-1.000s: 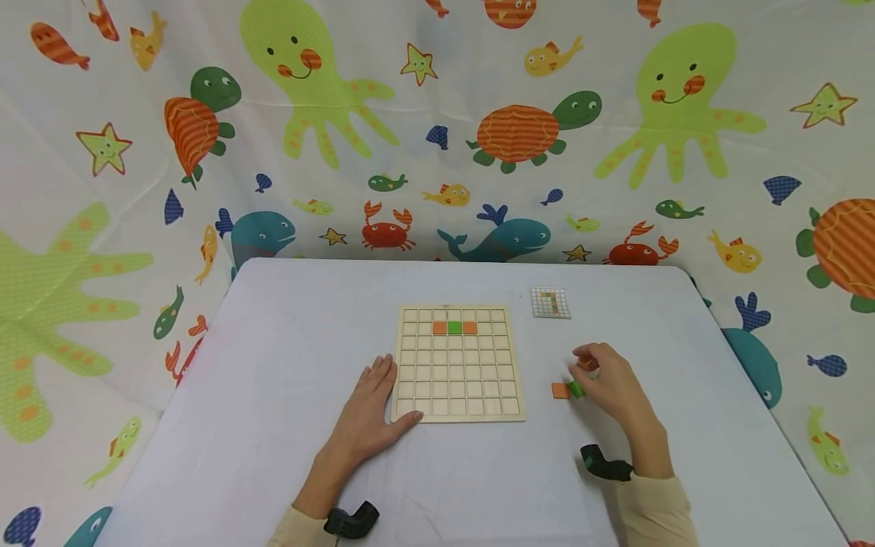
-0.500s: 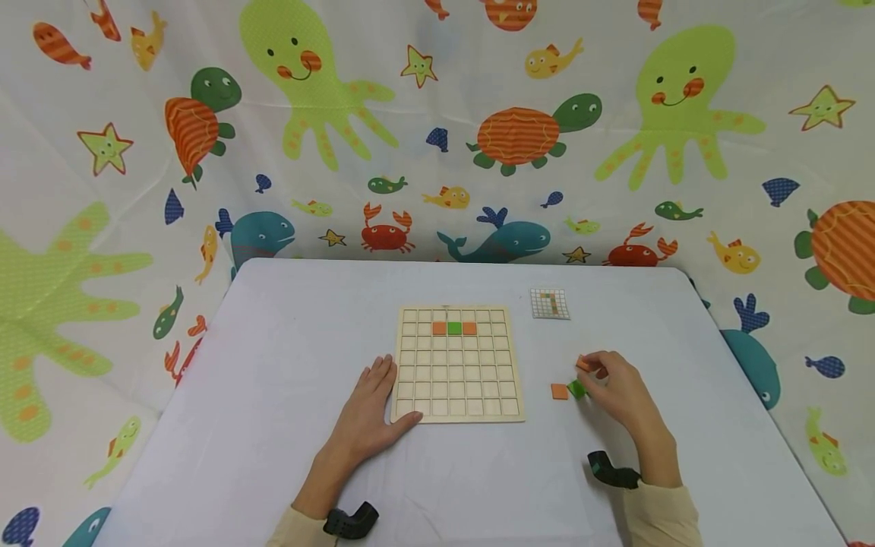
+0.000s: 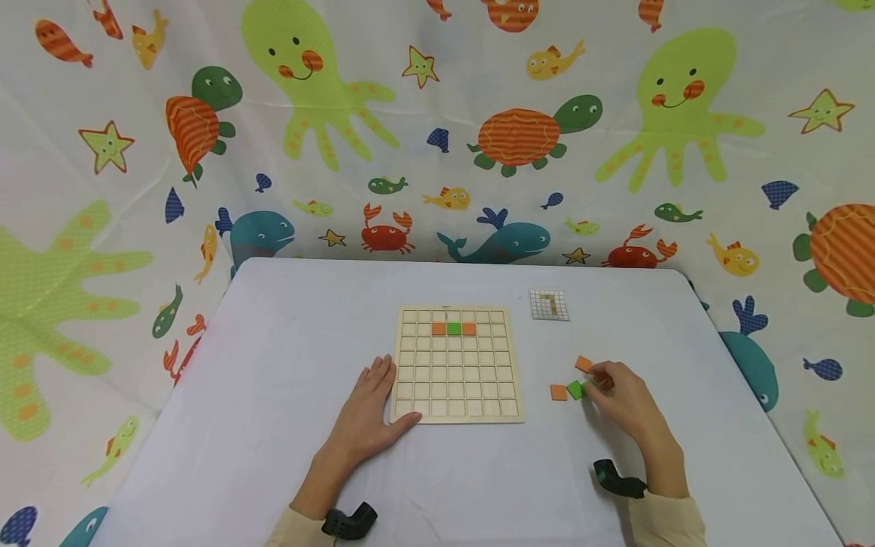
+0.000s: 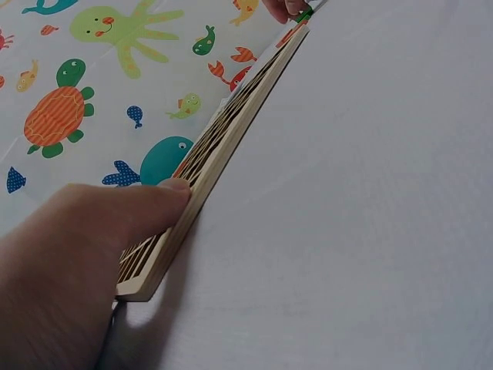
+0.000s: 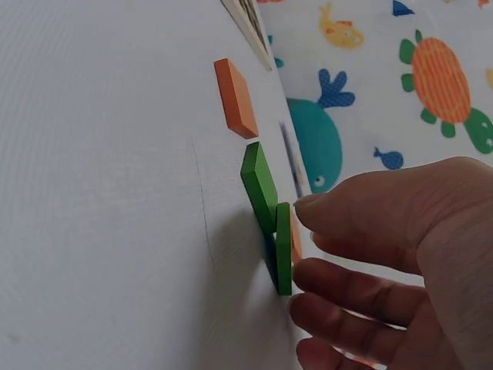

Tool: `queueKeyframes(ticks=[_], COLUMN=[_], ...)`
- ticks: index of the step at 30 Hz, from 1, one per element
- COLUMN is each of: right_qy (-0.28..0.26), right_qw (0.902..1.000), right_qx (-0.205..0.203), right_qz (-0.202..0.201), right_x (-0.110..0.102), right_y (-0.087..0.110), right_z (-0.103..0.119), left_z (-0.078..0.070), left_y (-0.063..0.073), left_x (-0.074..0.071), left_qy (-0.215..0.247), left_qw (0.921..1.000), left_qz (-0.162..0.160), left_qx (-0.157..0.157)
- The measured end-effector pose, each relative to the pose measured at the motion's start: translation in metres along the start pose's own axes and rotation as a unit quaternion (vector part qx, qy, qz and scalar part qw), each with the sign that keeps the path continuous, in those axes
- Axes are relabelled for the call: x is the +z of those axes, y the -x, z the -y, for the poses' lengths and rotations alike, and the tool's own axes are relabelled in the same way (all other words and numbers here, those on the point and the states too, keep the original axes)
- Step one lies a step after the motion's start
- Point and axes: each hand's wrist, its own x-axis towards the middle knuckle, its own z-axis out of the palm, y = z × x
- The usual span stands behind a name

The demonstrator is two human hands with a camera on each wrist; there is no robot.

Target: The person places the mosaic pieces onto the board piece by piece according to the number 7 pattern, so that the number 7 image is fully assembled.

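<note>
On the white table lies a square wooden grid board (image 3: 456, 389), with a green tile (image 3: 454, 329) between two orange ones in an upper row. My left hand (image 3: 372, 406) rests at its lower left corner, fingers along the left side and thumb (image 4: 166, 202) on the near rim. To the right of the board, my right hand (image 3: 625, 403) pinches a green square tile (image 5: 284, 250) at its fingertips, seen nearly edge-on in the right wrist view. Close by lie another green tile (image 3: 575, 390), an orange tile (image 3: 558, 393) and a second orange tile (image 3: 583, 363).
A small card (image 3: 549, 305) printed with a grid and coloured squares lies beyond the loose tiles, right of the board. Behind the table (image 3: 307, 304) hangs a cloth with sea animals. Each wrist wears a black camera mount (image 3: 618, 480).
My right hand has drawn back to the right and slightly nearer, uncovering the far orange tile and more of the loose green one. My left hand and the board stay put.
</note>
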Motion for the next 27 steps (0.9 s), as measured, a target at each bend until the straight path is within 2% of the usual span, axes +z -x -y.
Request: queueKeyframes(ticks=[12, 27], right_qy=[-0.010, -0.011], right_qw=[0.9993, 0.9980], right_qx=[0.022, 0.043], right_qz=[0.029, 0.044], right_x=[-0.0007, -0.0008], right_y=[0.0052, 0.0033], right_z=[-0.0023, -0.0016], left_z=[0.0006, 0.0008], left_y=[-0.0001, 0.0007], left_x=[0.0004, -0.0001], left_qy=[0.000, 0.003], left_qw=[1.0000, 1.0000], left_qz=[0.006, 0.005], left_qx=[-0.002, -0.001])
